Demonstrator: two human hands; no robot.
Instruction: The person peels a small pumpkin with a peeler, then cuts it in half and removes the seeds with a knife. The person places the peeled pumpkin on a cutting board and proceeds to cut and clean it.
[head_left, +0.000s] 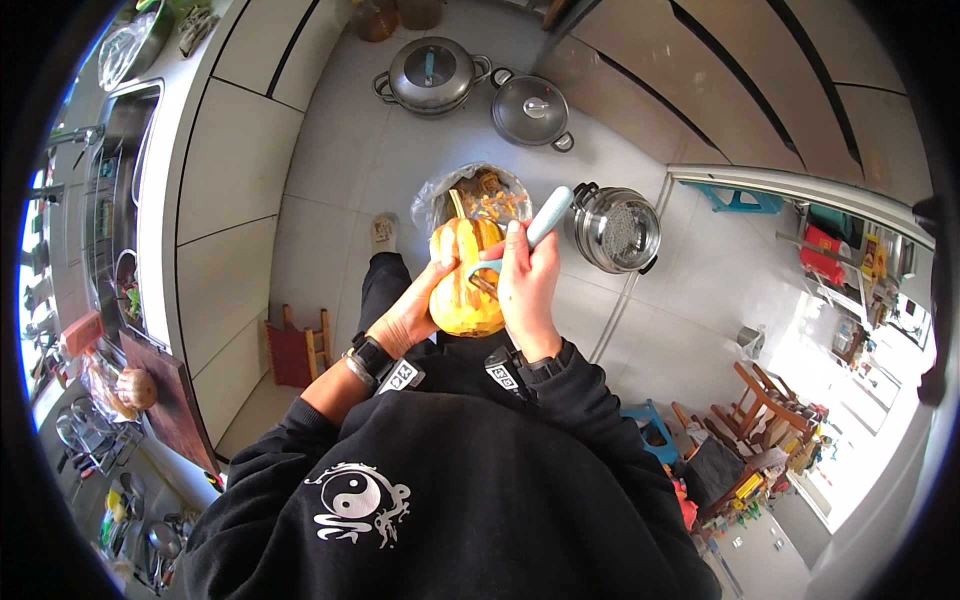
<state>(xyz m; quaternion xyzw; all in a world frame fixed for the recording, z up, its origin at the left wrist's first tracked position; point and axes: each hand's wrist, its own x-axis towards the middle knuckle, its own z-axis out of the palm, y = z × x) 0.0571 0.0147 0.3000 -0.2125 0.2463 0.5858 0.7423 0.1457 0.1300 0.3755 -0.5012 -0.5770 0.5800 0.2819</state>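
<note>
A partly peeled yellow-orange pumpkin (459, 304) with a stub of stem is held in front of my body. My left hand (411, 304) grips it along its left side, the thumb lying on the rind. In my right hand (531, 289) is a light-blue vegetable peeler (551, 216), its head against the pumpkin's right side. Strips of darker rind alternate with bright peeled flesh. Just beyond the pumpkin stands a bin (517, 180) lined with a clear plastic bag, with orange peelings inside.
On the tiled floor stand a lidded steel pot (431, 75), a dark lidded pan (529, 110) and a steel steamer pot (616, 229). A folding stool (292, 349) leans near the left cabinets. On the left counter, a second pumpkin (136, 388) sits by a wooden board (169, 397).
</note>
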